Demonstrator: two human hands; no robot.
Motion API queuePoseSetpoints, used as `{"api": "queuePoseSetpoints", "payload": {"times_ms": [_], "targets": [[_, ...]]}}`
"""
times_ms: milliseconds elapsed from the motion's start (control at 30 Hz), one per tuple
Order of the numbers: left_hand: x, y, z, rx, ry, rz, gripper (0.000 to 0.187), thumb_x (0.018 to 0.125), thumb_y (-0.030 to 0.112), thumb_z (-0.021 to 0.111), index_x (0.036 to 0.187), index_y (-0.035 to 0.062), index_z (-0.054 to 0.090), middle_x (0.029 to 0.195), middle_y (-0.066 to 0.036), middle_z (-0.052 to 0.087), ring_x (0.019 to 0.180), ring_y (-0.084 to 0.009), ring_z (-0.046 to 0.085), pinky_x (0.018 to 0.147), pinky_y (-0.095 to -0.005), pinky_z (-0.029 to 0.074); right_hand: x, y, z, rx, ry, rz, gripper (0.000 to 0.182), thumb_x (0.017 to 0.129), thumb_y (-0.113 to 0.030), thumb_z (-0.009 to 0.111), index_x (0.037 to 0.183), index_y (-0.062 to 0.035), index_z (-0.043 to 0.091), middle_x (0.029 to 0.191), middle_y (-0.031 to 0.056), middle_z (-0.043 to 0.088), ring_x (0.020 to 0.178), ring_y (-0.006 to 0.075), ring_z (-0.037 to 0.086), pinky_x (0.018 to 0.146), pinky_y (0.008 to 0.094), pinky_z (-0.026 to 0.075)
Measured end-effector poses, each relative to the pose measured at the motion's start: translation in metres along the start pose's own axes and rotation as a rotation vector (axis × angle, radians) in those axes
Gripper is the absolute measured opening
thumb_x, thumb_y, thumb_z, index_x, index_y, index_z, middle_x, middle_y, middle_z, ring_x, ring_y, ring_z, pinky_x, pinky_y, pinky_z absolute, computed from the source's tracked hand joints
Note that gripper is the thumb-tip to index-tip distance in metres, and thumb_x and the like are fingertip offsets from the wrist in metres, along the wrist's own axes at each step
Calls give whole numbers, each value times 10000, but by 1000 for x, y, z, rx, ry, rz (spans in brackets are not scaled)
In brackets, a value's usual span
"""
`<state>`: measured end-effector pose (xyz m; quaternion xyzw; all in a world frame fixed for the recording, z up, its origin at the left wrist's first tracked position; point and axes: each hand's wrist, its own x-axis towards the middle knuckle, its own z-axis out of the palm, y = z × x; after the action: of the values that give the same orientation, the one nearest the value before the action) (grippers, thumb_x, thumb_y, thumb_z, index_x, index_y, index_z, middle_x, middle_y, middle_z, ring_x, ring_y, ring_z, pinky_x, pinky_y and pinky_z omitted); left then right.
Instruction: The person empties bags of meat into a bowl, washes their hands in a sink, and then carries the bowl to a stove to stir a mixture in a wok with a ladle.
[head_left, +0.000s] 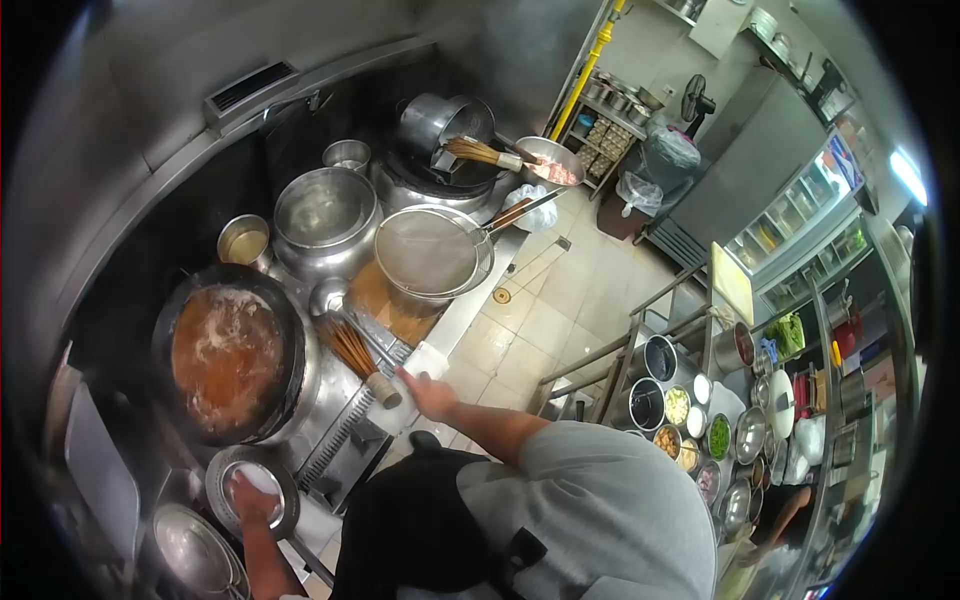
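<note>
My left hand (250,497) is low at the left, inside a round metal dish (285,478), and closes on a small white cloth (262,480). My right hand (430,395) reaches to the stove's front edge and lies on a white towel (425,360) draped there, fingers curled over it. The handle end of a bamboo wok brush (352,350) lies just left of that hand. A large black wok (228,360) full of bubbling orange-brown broth sits between the two hands, further in on the stove.
A wire skimmer (430,252) rests over a wooden board; a big steel pot (325,215), a small cup (243,240) and a second wok station (445,130) stand behind. Tiled floor (545,310) lies right. A rack of ingredient bowls (700,430) is far right.
</note>
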<state>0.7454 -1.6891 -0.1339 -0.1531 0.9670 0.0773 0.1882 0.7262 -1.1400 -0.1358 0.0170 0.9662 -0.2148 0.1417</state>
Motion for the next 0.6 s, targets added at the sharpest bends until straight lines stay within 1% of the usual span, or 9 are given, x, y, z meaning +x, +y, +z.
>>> {"api": "queuePoseSetpoints", "payload": {"times_ms": [67, 167, 200, 233, 300, 400, 500, 533, 600], "targets": [[-2, 10, -7, -13, -12, -42, 1332, 597, 311, 937, 1635, -57, 189, 1654, -358, 256, 1490, -467, 409, 1248, -410, 380, 2, 4, 0, 1, -14, -4, 673, 1087, -219, 413, 1688, -347, 139, 1205, 286, 577, 939, 489, 691, 843, 567, 566], [4, 1, 0, 19, -3, 20, 1342, 600, 316, 937, 1640, -59, 176, 1671, -357, 227, 1513, -460, 377, 1267, -401, 348, 3, 6, 0, 5, -37, -14, 680, 1091, -221, 409, 1692, -345, 116, 1206, 286, 575, 951, 489, 689, 851, 565, 562], [-6, 12, -17, 12, -97, -59, 1300, 644, 340, 898, 1640, -66, 168, 1677, -350, 222, 1529, -450, 357, 1278, -393, 326, 3, 6, 0, 8, -46, -14, 681, 1094, -226, 408, 1693, -343, 107, 1208, 285, 574, 957, 488, 688, 856, 565, 561], [8, 0, -1, 8, -90, -55, 1300, 644, 340, 898, 1640, -66, 168, 1677, -350, 222, 1529, -450, 357, 1278, -393, 326, 3, 6, 0, 6, -38, -16, 681, 1094, -226, 408, 1693, -343, 107, 1208, 285, 574, 957, 488, 688, 856, 565, 561], [33, -27, 35, 162, -28, 46, 1226, 695, 333, 834, 1637, -76, 166, 1677, -351, 228, 1530, -439, 363, 1279, -389, 324, 1, 6, 0, 28, -32, -34, 686, 1099, -239, 414, 1695, -341, 90, 1215, 290, 570, 977, 489, 683, 884, 565, 554], [19, -10, 17, 133, -79, 2, 1180, 711, 314, 789, 1635, -84, 173, 1673, -364, 225, 1534, -431, 364, 1276, -384, 325, 4, 6, -1, 20, -66, -24, 687, 1106, -251, 422, 1694, -338, 79, 1240, 296, 570, 1022, 494, 678, 927, 558, 546], [21, -8, 24, 90, -38, -52, 1191, 696, 323, 794, 1638, -77, 184, 1667, -366, 243, 1528, -427, 377, 1268, -379, 336, 6, 2, -8, 31, -131, -4, 690, 1110, -253, 421, 1692, -357, 65, 1288, 302, 568, 1085, 502, 665, 982, 558, 529], [21, -8, 24, 88, -30, -45, 1191, 696, 323, 794, 1638, -77, 184, 1667, -366, 243, 1528, -427, 377, 1268, -379, 336, 6, 3, -10, 32, -119, -3, 690, 1110, -253, 421, 1692, -357, 65, 1288, 302, 568, 1085, 502, 665, 982, 558, 529], [18, -9, 21, 5, -101, -53, 1120, 754, 344, 736, 1629, -102, 199, 1677, -339, 262, 1554, -447, 320, 1290, -381, 287, 7, 3, -11, 67, -147, -6, 703, 1107, -263, 433, 1690, -378, 58, 1328, 315, 558, 1139, 506, 651, 1029, 560, 508]]}}
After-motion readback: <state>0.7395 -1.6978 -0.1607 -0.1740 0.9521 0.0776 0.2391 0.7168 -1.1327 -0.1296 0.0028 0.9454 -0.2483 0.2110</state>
